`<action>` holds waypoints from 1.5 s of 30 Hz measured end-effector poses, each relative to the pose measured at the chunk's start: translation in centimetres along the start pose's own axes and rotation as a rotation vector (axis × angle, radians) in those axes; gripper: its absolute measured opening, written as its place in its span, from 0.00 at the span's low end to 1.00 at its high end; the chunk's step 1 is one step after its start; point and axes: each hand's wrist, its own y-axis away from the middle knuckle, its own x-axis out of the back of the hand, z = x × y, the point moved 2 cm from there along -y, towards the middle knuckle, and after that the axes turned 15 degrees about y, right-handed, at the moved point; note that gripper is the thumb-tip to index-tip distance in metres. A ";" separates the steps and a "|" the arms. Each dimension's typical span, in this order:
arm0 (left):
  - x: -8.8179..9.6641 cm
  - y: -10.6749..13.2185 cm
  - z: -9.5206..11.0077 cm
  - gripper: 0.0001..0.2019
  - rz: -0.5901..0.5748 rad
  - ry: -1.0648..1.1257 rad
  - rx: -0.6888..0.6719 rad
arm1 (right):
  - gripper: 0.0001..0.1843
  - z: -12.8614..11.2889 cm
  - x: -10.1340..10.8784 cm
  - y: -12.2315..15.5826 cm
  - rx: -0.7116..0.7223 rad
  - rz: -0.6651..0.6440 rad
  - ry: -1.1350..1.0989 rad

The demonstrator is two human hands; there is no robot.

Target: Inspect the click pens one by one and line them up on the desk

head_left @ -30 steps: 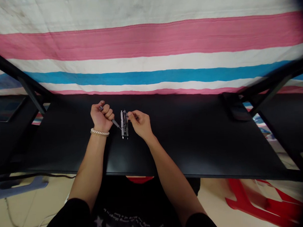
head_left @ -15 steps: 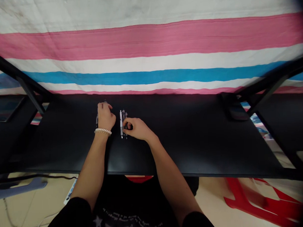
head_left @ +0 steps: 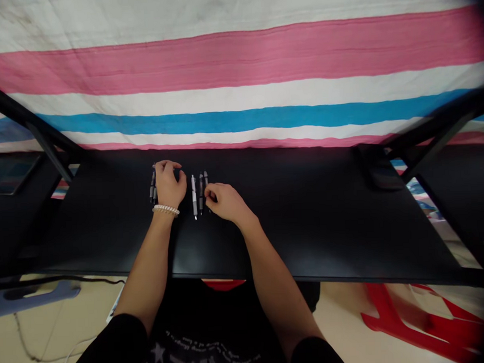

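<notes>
Several pens lie lengthwise on the black table in two groups. To the left, dark pens (head_left: 152, 184) sit beside my left hand (head_left: 170, 181), which partly covers them. That hand rests with its fingers bent and the thumb held apart, nothing visible between them. In the middle, a white pen (head_left: 194, 196) with a grey grip lies next to a dark pen (head_left: 201, 193). Just right of these, my right hand (head_left: 227, 203) has thumb and fingers closed on a third pen (head_left: 206, 177); the lower part of that pen is mostly hidden by the fingers.
The black table (head_left: 314, 216) has a dark flat object (head_left: 378, 169) at its right end. Behind it hangs a striped sheet (head_left: 238, 60), and black metal bars (head_left: 52, 151) slant at both sides. A red plastic stool (head_left: 413, 324) stands on the floor, lower right.
The middle pens, bunched together before, now lie spread apart. My right hand has shifted slightly right with one pen. My left thumb has moved away from its fingers, and more of the left pens shows.
</notes>
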 end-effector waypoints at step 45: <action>-1.8 -0.1 0.3 0.08 0.233 1.312 0.533 | 0.12 -1.5 -2.6 -1.0 -0.134 0.471 -0.757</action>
